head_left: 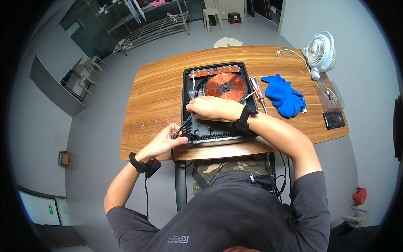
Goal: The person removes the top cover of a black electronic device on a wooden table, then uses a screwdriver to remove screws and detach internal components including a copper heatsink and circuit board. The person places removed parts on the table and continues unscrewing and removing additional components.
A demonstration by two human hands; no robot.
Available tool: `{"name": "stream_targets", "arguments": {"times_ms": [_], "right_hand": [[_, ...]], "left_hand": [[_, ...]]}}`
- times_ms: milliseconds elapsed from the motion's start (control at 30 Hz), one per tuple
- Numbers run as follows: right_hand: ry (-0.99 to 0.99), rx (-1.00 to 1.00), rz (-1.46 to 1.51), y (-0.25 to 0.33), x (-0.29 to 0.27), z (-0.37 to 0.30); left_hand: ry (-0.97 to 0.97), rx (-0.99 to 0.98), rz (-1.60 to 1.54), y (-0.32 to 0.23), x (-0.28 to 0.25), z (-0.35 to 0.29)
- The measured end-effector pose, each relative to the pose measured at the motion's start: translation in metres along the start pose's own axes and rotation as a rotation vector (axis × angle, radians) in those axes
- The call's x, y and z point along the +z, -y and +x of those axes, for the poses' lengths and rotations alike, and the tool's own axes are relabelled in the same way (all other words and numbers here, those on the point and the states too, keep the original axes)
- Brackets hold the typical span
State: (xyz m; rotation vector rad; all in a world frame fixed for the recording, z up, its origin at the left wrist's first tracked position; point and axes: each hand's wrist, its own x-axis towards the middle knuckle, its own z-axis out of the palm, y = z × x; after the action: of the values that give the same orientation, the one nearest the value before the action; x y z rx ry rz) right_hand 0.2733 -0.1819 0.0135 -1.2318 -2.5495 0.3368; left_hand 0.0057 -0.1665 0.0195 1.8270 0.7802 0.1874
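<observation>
An opened induction cooker [187, 90] lies on the table in front of me, its black shell showing a round copper coil [225, 87] and an orange control board [216, 70] along the far edge. At its near left corner, my left hand [168, 137] is closed around a black power cord [182, 126]. Blue and other thin wires [189, 117] run from that cord up to my right hand [208, 107], whose fingers pinch at them over the shell's left side. The fingertips' exact hold is partly hidden. Below the right hand, part of the cooker's inside is covered.
A screwdriver [258, 93] lies right of the cooker, beside a blue cloth [285, 96]. Farther right are a small white fan [321, 52], a clear plastic box [331, 95] and a black phone-like device [334, 120]. Small wire scraps [143, 126] lie on the wooden table [155, 80].
</observation>
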Motion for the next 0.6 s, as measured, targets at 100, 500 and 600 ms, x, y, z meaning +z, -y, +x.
{"name": "stream_targets", "arguments": {"times_ms": [100, 500, 600], "right_hand": [[-0.021, -0.009, 0.032, -0.001, 0.002, -0.002], [0.009, 0.0, 0.086, 0.001, 0.001, -0.006], [-0.063, -0.049, 0.042, -0.003, 0.003, -0.008]], "left_hand": [[-0.16, -0.007, 0.18, 0.001, 0.001, 0.001], [-0.325, 0.226, 0.732, -0.015, 0.002, -0.01], [-0.122, 0.037, 0.509, -0.028, -0.009, -0.007]]}}
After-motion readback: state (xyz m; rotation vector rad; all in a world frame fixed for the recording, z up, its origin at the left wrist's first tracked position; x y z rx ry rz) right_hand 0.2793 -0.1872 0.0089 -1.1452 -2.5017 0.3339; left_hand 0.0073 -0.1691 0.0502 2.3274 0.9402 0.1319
